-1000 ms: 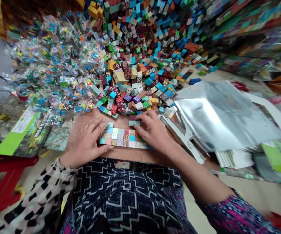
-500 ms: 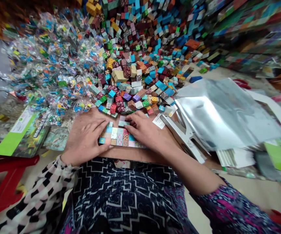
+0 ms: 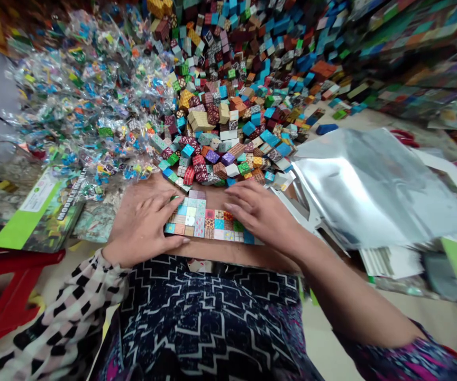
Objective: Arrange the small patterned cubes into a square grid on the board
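Observation:
Small patterned blocks (image 3: pixel 199 218) lie side by side in rows on a brown board (image 3: pixel 228 250) in front of me. My left hand (image 3: pixel 147 222) rests against the left end of these rows, fingers stretched out and thumb spread along the near side. At the right end, my right hand (image 3: pixel 264 214) reaches over the blocks with its fingers apart and slightly bent. I see nothing held in it, though its palm side is hidden and it covers part of the rows.
Behind the board is a large heap of loose coloured blocks (image 3: pixel 212 127). Clear bags with small colourful parts (image 3: pixel 89 100) are piled at left, near a green-and-black printed pack (image 3: pixel 40 211). Silvery plastic bags (image 3: pixel 371 185) lie at right, overlapping a stapler-like metal tool (image 3: pixel 292 206).
My right hand has moved right, away from the upper light blocks, which now sit against the rows. My left hand stays at the left end. The whole view has shifted slightly.

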`<state>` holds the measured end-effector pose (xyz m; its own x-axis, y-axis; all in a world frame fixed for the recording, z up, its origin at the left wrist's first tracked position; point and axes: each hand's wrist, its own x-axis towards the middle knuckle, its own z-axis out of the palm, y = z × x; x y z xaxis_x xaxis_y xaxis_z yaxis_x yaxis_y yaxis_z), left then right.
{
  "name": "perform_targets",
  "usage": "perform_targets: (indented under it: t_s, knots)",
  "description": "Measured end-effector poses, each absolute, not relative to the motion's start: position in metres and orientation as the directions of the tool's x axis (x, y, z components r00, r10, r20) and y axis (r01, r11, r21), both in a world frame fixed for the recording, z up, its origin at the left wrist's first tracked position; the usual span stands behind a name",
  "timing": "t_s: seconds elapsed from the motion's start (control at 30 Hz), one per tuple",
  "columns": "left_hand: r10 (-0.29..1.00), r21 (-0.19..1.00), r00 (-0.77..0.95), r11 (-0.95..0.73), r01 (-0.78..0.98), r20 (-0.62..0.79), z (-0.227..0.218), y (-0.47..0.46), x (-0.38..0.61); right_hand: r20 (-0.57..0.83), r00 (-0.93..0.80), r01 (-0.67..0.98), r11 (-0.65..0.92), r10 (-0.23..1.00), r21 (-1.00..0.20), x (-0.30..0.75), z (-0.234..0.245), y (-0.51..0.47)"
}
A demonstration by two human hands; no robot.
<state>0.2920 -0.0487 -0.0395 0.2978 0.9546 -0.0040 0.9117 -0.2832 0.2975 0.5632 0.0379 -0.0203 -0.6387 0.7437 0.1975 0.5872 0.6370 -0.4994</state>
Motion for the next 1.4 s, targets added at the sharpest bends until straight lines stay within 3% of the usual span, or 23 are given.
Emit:
perform_targets:
  t_s: [0.27,0.53,0.9,1.2,1.4]
  knots:
    - [0.91,0.247,0.397,-0.415,0.875,0.122,-0.029,-0.045,0.306,0.163,-0.487,0.766,0.509,0.858,-0.393,0.594,-0.03,0.044]
    - [0.877,0.225,0.48,-0.467,0.855,-0.003,-0.028,-0.041,0.324,0.004,-0.359,0.924,0.356,0.933,-0.143,0.537,-0.023,0.051]
    - [0.871,0.199,0.491,-0.481,0.854,-0.004,-0.028,-0.041,0.322,-0.056,-0.355,0.928,0.344,0.933,-0.145,0.544,-0.019,0.048]
    - [0.843,0.146,0.505,-0.532,0.834,0.184,-0.022,-0.033,0.339,-0.033,-0.367,0.927,0.362,0.93,-0.101,0.536,-0.021,0.055]
    - [0.919,0.073,0.334,-0.355,0.932,0.21,-0.006,0.006,0.366,-0.062,-0.398,0.915,0.392,0.915,-0.093,0.542,-0.019,0.056]
